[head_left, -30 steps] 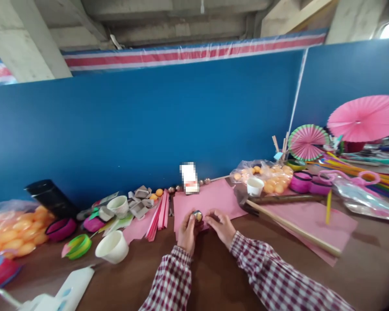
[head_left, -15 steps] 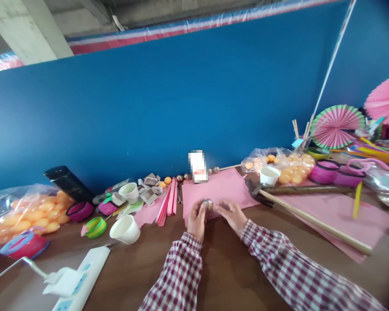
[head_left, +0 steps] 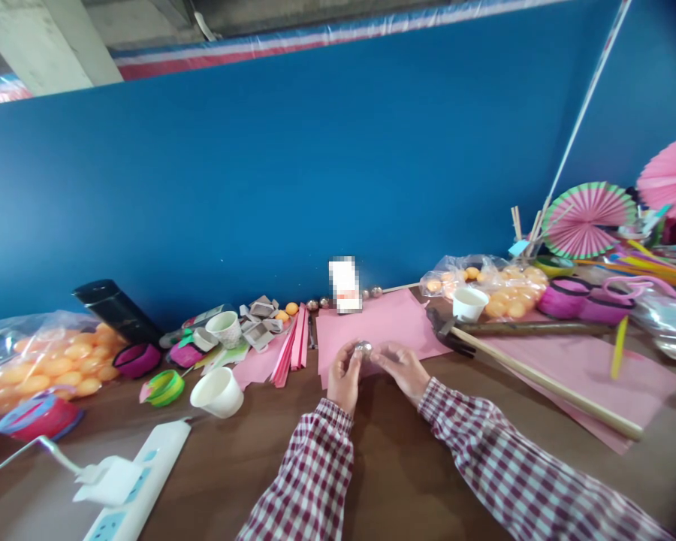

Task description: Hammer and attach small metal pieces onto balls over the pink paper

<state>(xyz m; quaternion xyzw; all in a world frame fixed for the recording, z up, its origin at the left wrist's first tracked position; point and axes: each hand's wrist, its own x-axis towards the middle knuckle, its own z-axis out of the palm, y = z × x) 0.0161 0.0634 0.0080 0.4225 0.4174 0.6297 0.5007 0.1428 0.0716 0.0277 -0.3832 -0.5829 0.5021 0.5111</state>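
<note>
My left hand (head_left: pixel 344 374) is closed around a small shiny foil-wrapped ball (head_left: pixel 363 348), held at its fingertips above a pink paper sheet (head_left: pixel 380 327). My right hand (head_left: pixel 402 368) reaches in from the right, its fingertips touching the same ball. Both sleeves are red-and-white check. The hands sit at the middle of a brown table (head_left: pixel 383 481), close to its far side.
A hammer with a long wooden handle (head_left: pixel 541 379) lies right of the hands on more pink paper. A white cup (head_left: pixel 218 391) lies tipped at the left, near a power strip (head_left: pixel 135 488). Bags of orange balls (head_left: pixel 45 368), paper fans (head_left: pixel 589 219) and a blue partition (head_left: pixel 315 173) surround the table.
The view has tilted down and shifted left. Both hands stay together on the small ball, lifted slightly; the right fingers have come closer onto it.
</note>
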